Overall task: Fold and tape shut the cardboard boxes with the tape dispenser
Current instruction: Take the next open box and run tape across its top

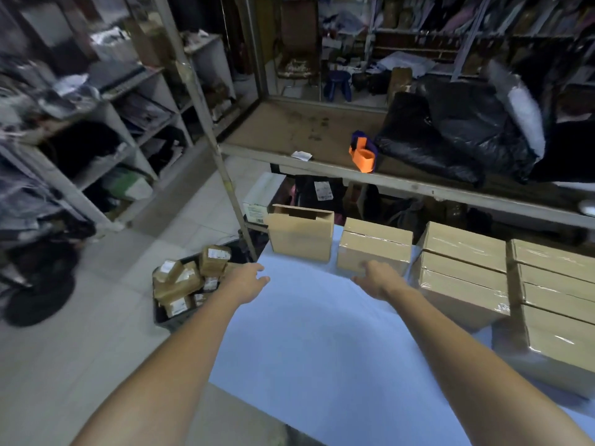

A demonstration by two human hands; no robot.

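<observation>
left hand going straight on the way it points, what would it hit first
Likely the open cardboard box; only blue tabletop lies between it and the left hand, though depth is unclear.

You see plain brown cardboard boxes [375,249] on a pale blue tabletop [322,333], and an orange-and-purple tape dispenser [363,152].

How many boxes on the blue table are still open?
1. The open box stands at the table's far edge, leftmost in the row. The taped boxes to its right look shut, though the stacks hide some tops.
</observation>
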